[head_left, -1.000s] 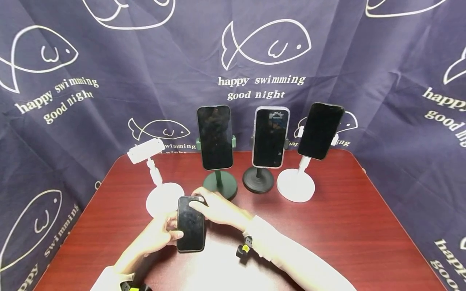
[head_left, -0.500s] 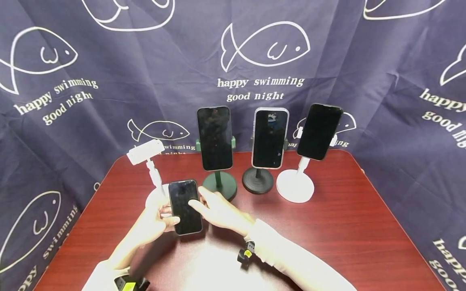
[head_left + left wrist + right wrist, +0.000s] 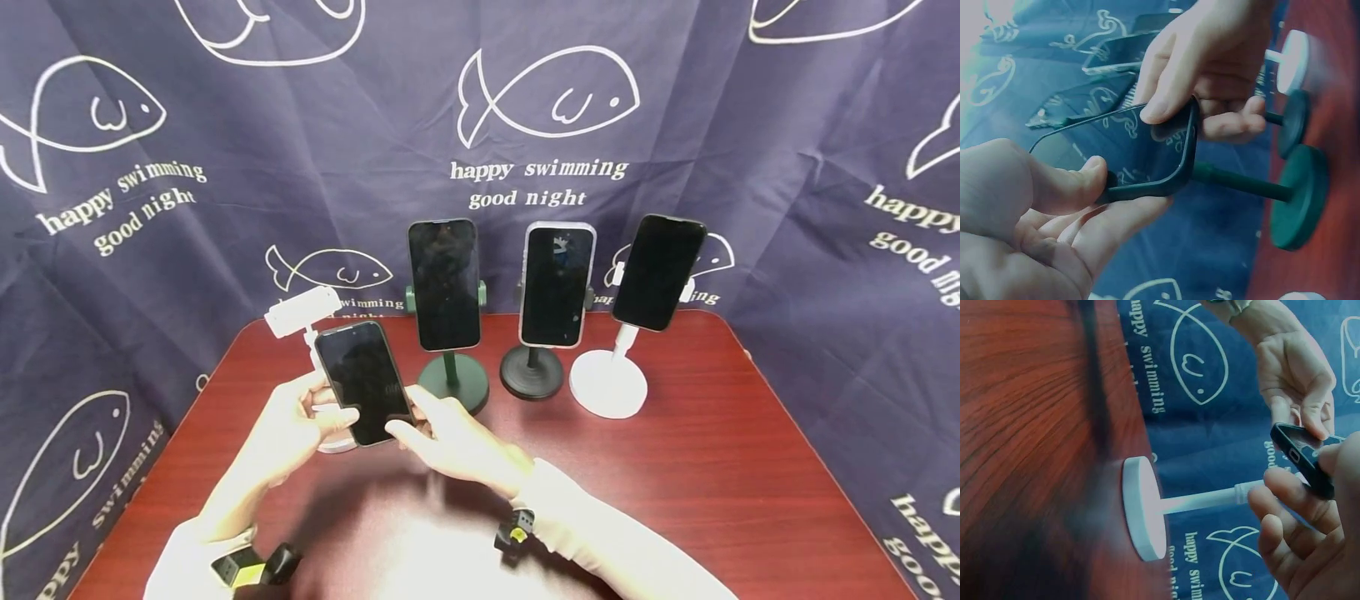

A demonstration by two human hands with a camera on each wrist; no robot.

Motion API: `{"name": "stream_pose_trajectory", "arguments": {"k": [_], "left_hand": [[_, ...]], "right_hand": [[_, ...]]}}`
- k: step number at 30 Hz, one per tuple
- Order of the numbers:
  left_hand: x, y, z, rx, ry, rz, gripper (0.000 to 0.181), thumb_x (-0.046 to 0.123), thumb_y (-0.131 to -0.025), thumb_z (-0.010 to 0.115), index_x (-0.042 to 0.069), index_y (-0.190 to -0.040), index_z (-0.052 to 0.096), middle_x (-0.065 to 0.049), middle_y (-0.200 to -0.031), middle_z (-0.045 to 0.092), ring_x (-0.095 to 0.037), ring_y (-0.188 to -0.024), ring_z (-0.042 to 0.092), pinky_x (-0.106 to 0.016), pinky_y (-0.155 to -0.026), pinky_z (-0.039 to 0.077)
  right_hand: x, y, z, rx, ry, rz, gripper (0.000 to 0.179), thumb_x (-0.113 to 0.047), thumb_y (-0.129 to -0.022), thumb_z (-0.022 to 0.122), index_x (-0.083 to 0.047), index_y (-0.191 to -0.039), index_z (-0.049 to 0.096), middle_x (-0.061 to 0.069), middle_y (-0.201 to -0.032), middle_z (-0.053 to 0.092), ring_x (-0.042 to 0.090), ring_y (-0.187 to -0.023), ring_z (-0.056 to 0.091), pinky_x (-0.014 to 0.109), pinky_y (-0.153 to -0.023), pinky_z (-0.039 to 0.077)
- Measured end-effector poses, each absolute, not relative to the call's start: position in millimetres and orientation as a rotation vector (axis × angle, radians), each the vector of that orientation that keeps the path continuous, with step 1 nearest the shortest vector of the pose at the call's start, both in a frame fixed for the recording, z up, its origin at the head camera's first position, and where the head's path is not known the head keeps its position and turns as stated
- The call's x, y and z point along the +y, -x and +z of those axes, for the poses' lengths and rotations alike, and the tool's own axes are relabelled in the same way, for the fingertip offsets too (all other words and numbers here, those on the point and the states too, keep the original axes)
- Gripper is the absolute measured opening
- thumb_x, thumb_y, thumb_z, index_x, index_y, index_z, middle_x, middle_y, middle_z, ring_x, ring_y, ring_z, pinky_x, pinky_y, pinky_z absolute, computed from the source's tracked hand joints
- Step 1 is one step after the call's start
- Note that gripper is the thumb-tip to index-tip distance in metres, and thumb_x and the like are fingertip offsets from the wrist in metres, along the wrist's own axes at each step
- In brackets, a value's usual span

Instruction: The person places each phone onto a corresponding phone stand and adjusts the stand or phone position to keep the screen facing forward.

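A black smartphone (image 3: 366, 379) is held off the table in both hands, its dark screen facing the head camera and its top leaning left. My left hand (image 3: 288, 425) grips its left edge, thumb on the screen and fingers behind. The right hand (image 3: 457, 442) pinches the lower right corner, thumb at the front; in the left wrist view this right hand (image 3: 1204, 69) has its thumb on the glass. Behind the phone stands a white phone stand (image 3: 303, 312), its clamp showing above and most of its base hidden. In the right wrist view, the stand's round base (image 3: 1144, 508) rests on the table.
To the right, a phone (image 3: 444, 283) sits in a green stand (image 3: 468, 385), another phone (image 3: 557, 283) in a black stand (image 3: 531, 372), and a third phone (image 3: 660, 271) in a white stand (image 3: 609, 383). A printed curtain (image 3: 540, 108) hangs behind the red table (image 3: 720, 458).
Both hands have raised the phone up and to the left, toward the left white stand, tilting it leftward. The right hand's grip is now near the phone's lower corner. The other phones stay put.
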State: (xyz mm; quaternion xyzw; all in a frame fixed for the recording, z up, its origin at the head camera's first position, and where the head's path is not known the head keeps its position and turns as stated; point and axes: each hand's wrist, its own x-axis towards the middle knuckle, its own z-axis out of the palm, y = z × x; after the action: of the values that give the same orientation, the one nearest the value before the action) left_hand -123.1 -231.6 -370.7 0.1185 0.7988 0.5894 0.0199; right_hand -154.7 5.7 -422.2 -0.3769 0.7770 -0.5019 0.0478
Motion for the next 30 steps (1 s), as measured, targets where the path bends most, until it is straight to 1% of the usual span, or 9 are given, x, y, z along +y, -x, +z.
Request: {"name": "stream_pose_trajectory", "arguments": {"k": [2,4,6,9,12,16,20,24,30], "left_hand": [[-230.0,122.0,-364.7,2.473,-0.382,1.840,0.048,-0.004,-0.090,0.072,-0.005,-0.135,0.058,0.000,-0.108,0.079,-0.011,-0.094,0.076,-0.031,-0.079,0.062],[-228.1,121.2,-359.7,2.486,-0.383,1.836,0.048,-0.004,-0.090,0.073,-0.004,-0.135,0.059,0.002,-0.107,0.078,-0.011,-0.093,0.076,-0.031,-0.079,0.062],[-225.8,121.4,-355.3,2.515,-0.386,1.820,0.048,-0.005,-0.089,0.073,-0.003,-0.134,0.060,-0.005,-0.108,0.078,-0.009,-0.093,0.076,-0.030,-0.079,0.062],[-223.7,121.4,-349.3,2.611,-0.383,1.747,0.048,-0.001,-0.087,0.077,0.001,-0.132,0.062,-0.014,-0.110,0.077,-0.008,-0.090,0.076,-0.028,-0.078,0.061],[-222.9,122.0,-345.5,2.692,-0.387,1.673,0.049,0.004,-0.086,0.080,0.004,-0.132,0.064,-0.017,-0.112,0.076,-0.008,-0.092,0.076,-0.025,-0.080,0.060],[-223.1,122.5,-343.9,2.730,-0.393,1.623,0.052,0.010,-0.086,0.082,0.010,-0.134,0.064,-0.013,-0.111,0.077,-0.008,-0.094,0.075,-0.024,-0.082,0.059],[-223.6,122.5,-344.0,2.709,-0.410,1.649,0.060,0.009,-0.086,0.083,0.017,-0.141,0.060,-0.008,-0.117,0.076,-0.010,-0.098,0.075,-0.027,-0.082,0.060],[-223.2,121.1,-344.0,2.691,-0.427,1.706,0.066,0.009,-0.086,0.083,0.021,-0.145,0.056,-0.004,-0.121,0.075,-0.011,-0.102,0.075,-0.027,-0.085,0.060],[-218.6,119.1,-340.9,2.720,-0.415,1.805,0.060,0.011,-0.089,0.081,0.019,-0.144,0.057,0.005,-0.117,0.076,-0.009,-0.100,0.075,-0.024,-0.084,0.060]], "right_hand": [[6.4,152.3,-419.0,2.345,1.113,-1.567,0.018,-0.030,-0.104,0.061,-0.015,-0.102,0.050,-0.001,-0.080,0.074,-0.007,-0.063,0.064,0.018,-0.058,0.050],[7.2,150.7,-416.3,2.332,1.097,-1.602,0.020,-0.028,-0.104,0.062,-0.014,-0.098,0.049,0.002,-0.080,0.075,-0.006,-0.064,0.066,0.018,-0.056,0.049],[8.4,150.0,-413.6,2.344,1.100,-1.623,0.022,-0.026,-0.103,0.063,-0.013,-0.094,0.048,0.002,-0.079,0.076,-0.005,-0.064,0.066,0.019,-0.056,0.049],[10.8,149.5,-410.2,2.351,1.118,-1.650,0.024,-0.025,-0.103,0.063,-0.012,-0.091,0.046,0.003,-0.078,0.077,-0.005,-0.067,0.068,0.021,-0.059,0.052],[12.6,150.4,-408.8,2.355,1.130,-1.662,0.026,-0.025,-0.103,0.063,-0.012,-0.089,0.045,0.007,-0.079,0.077,-0.004,-0.070,0.070,0.020,-0.059,0.051],[13.3,151.9,-409.5,2.355,1.147,-1.675,0.026,-0.023,-0.104,0.062,-0.012,-0.089,0.044,0.011,-0.079,0.077,0.007,-0.073,0.075,0.018,-0.057,0.045],[14.0,151.2,-410.2,2.373,1.174,-1.696,0.021,-0.020,-0.104,0.061,-0.012,-0.090,0.047,0.009,-0.077,0.075,0.015,-0.076,0.077,0.019,-0.058,0.043],[14.3,149.5,-409.7,2.373,1.170,-1.712,0.018,-0.021,-0.104,0.061,-0.013,-0.093,0.050,0.007,-0.077,0.076,0.013,-0.076,0.077,0.020,-0.061,0.045],[14.9,147.7,-408.5,2.398,1.150,-1.720,0.021,-0.024,-0.104,0.061,-0.014,-0.092,0.047,0.006,-0.075,0.075,0.010,-0.075,0.076,0.020,-0.058,0.042]]}}
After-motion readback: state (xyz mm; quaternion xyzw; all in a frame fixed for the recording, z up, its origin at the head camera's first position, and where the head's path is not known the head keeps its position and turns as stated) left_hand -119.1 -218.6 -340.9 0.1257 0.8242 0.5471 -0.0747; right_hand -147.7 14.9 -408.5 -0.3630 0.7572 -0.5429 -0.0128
